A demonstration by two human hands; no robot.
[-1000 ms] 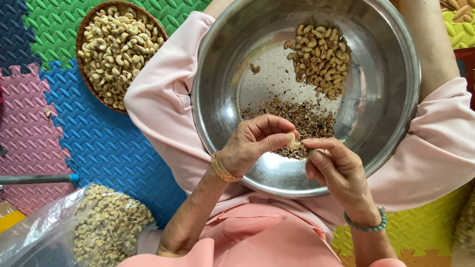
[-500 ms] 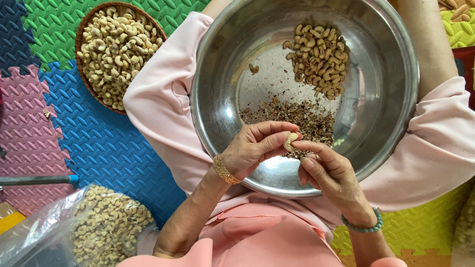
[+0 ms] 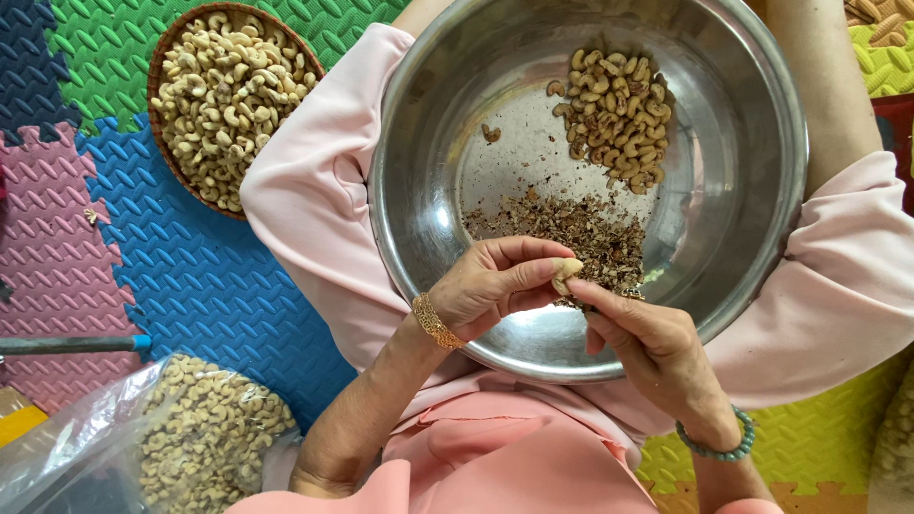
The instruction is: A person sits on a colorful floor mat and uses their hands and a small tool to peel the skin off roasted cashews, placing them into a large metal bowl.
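A large steel bowl (image 3: 762, 190) rests on my lap. Inside it, unpeeled cashew nuts (image 3: 619, 119) lie in a pile at the far side and a heap of brown skin flakes (image 3: 571, 228) lies nearer me. Over the bowl's near rim, my left hand (image 3: 490, 286) and my right hand (image 3: 647, 347) meet on one pale cashew nut (image 3: 566, 272), pinched between the fingertips of both. A gold bracelet is on my left wrist, a green bead bracelet on my right.
A round woven basket (image 3: 157, 76) full of peeled cashews sits at the upper left on coloured foam floor mats (image 3: 190, 286). A clear plastic bag of cashews (image 3: 181, 443) lies at the lower left, near a grey rod with a blue tip (image 3: 71, 345).
Both hands have shifted slightly up and left over the bowl, turning the nut between the fingertips. The nut now shows pale and smooth between the thumbs.
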